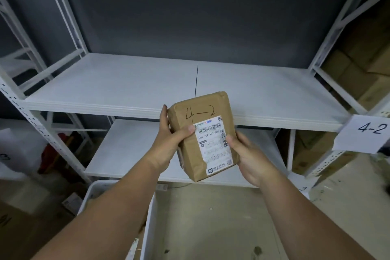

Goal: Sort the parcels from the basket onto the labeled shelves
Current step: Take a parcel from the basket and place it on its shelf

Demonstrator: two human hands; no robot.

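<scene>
Parcel location: brown parcel (202,133) marked "4-2" is held in mid-air before the white shelf (126,88), above the basket (147,213).
Shelf tag: a "4-2" label (365,133) is fixed on the right post.
Left hand (171,139): wrapped round the parcel's left edge, thumb on the sticker.
Right hand (249,158): curled round the lower right corner.

Dark grey back wall (190,17), speckled concrete floor (211,217), brown cartons (358,69) stacked at right
</scene>
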